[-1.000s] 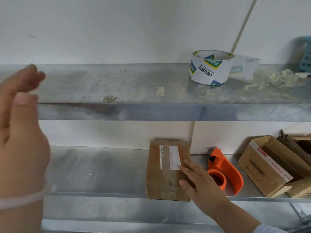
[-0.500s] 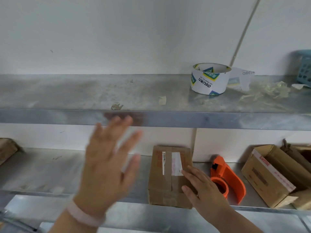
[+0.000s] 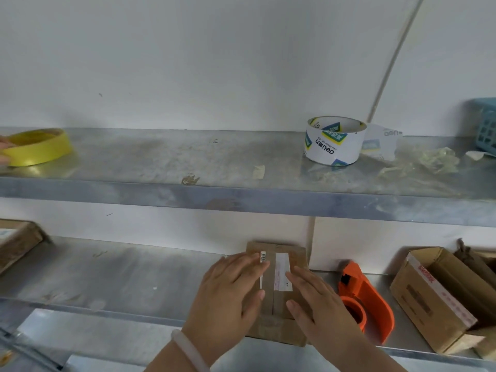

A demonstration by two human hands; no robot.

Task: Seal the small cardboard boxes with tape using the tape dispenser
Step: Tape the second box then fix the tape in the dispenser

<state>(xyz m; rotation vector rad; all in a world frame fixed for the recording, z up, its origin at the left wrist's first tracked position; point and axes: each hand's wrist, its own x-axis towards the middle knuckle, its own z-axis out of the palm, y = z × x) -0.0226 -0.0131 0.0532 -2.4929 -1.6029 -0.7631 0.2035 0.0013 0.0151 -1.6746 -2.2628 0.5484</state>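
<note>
A small brown cardboard box [image 3: 279, 251] with white labels lies flat on the lower metal shelf [image 3: 120, 277]. My left hand [image 3: 230, 296] lies flat on the box's left flap, fingers straight. On the right flap rests my right hand [image 3: 319, 304], fingers also straight. The seam between the flaps shows between the two hands. An orange tape dispenser [image 3: 367, 299] stands on the same shelf, just right of my right hand and not touched.
The upper shelf [image 3: 188, 157] holds a white printed tape roll [image 3: 332, 142], crumpled clear tape [image 3: 418, 162], a blue basket [image 3: 485, 124] and a yellow tape roll [image 3: 37, 147] with another person's fingers on it. Open cardboard boxes [image 3: 434, 296] sit at lower right, another box [image 3: 16, 237] at far left.
My left hand came down from the raised position at left and now lies on the box's left flap. The right hand has stayed on the box. The view has shifted left.
</note>
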